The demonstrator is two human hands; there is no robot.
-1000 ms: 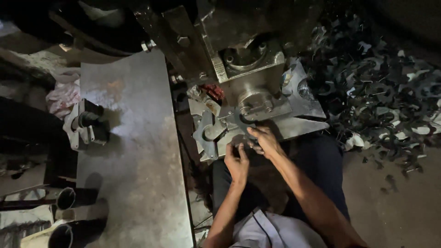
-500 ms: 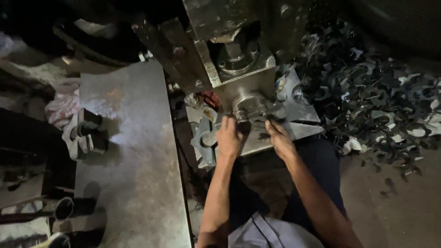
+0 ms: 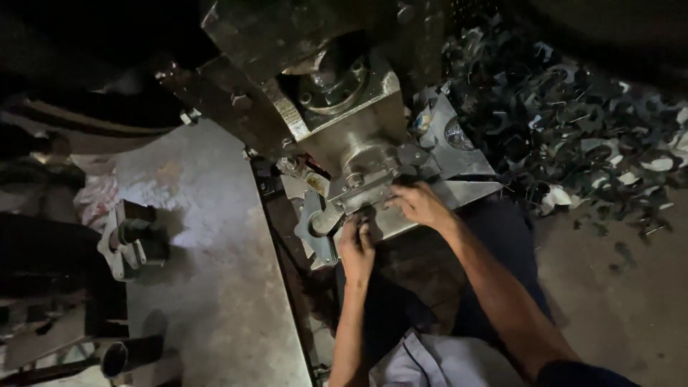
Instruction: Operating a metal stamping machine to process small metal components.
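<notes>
- Sleeve (image 3: 444, 362), 6 o'clock: pale cloth at the frame's bottom edge, between the two forearms.
- Left hand (image 3: 356, 247), centre: fingers curled at the press bed's front edge, touching a flat metal blank (image 3: 315, 233); grip too dark to tell.
- Right hand (image 3: 419, 204), 1 o'clock of the left: fingers spread flat and pressing on the bed plate (image 3: 459, 190) just under the ram; nothing seen held.
- Blank: notched steel piece lying on the bed at 9 o'clock of the left hand, partly under the tooling.
- Ram (image 3: 355, 129), 12 o'clock: heavy block with a round boss, directly above both hands.
- Bench plate (image 3: 208, 251), 9 o'clock: grey sheet carrying a small fixture (image 3: 129, 240).
- Scrap heap (image 3: 566, 122), 2 o'clock: dark stamped offcuts, well apart from the hands.
- Risk, judged: fingers sit inside the ram's path; a stroke would crush them. Sharp blank edges could cut bare skin. Poor light hides alignment, so a skewed blank could jam.
</notes>
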